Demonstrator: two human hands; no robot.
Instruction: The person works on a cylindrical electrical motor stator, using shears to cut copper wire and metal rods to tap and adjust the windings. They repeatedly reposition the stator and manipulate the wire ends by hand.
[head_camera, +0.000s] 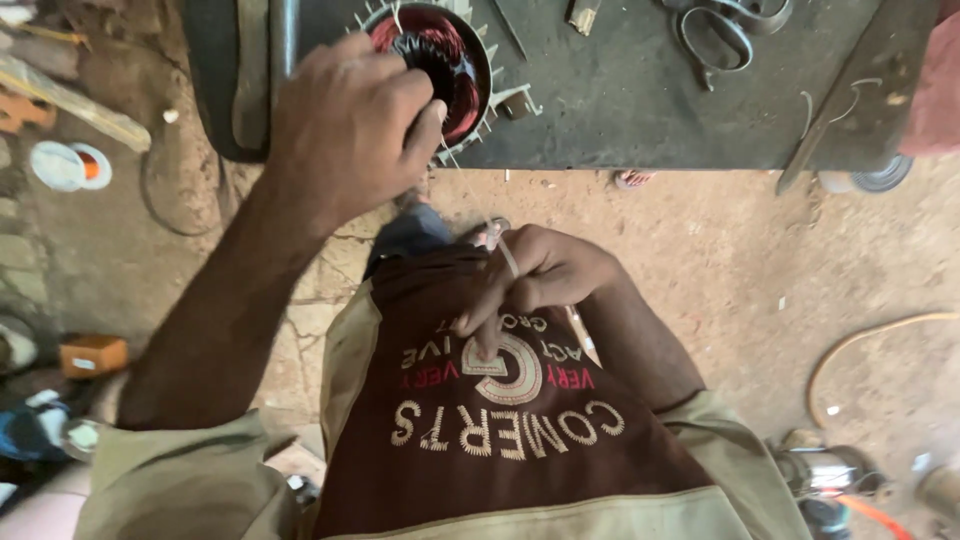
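Here, near the top centre of the frame, a round motor stator (455, 70) with red copper windings and a toothed metal rim sits at the front edge of a dark workbench (640, 110). The left hand (350, 125) is closed over its near side, fingers curled tight on the rim. It looks heavy and rigid in its metal body, best gripped by that rim, while the fine winding wire is likely delicate and easily nicked. A thin pale cord (480, 205) runs from the stator down to the right hand (540, 275), which is pinched shut on it just above the person's brown shirt at mid-frame. The stator lies close to the bench edge, with bare dirt floor below. Scissors (725, 30) lie at the upper right of the bench, well apart; open bench surface lies between them.
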